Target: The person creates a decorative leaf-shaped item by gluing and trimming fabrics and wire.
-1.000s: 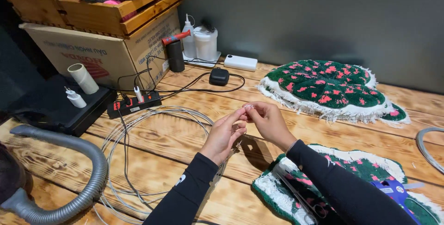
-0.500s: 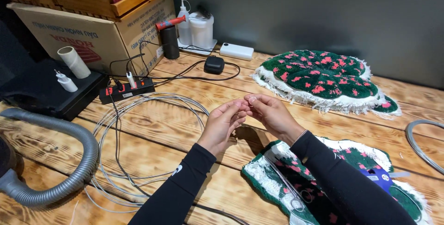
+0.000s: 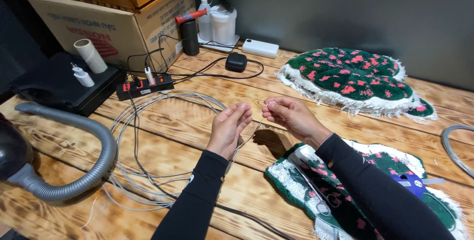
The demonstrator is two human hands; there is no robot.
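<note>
The person's two hands are raised above the wooden worktop (image 3: 316, 121), close together but apart, with a thin grey wire (image 3: 249, 134) running between them. The right hand (image 3: 291, 116) has its fingertips pressed together, pinching the upper end of the wire near the thumb and forefinger. The left hand (image 3: 229, 126) is half open with the palm turned toward the right hand and the fingers loosely curled; the wire passes along its palm side, but whether the fingers grip it cannot be told. From the left hand the wire drops toward the worktop, where a coil of the same grey wire (image 3: 148, 146) lies in wide loops to the left of that hand. Under the right forearm lies a green tufted rug piece with pink spots and a white fringe (image 3: 296, 185). A second green tufted rug with pink spots (image 3: 350, 77) lies farther back, well apart from both hands. A grey ribbed vacuum hose (image 3: 84, 141) curves along the left edge of the coil. A black power strip (image 3: 145, 87) sits behind the coil, near a cardboard box (image 3: 113, 27), and a white power bank (image 3: 260, 48) lies against the back wall.
</note>
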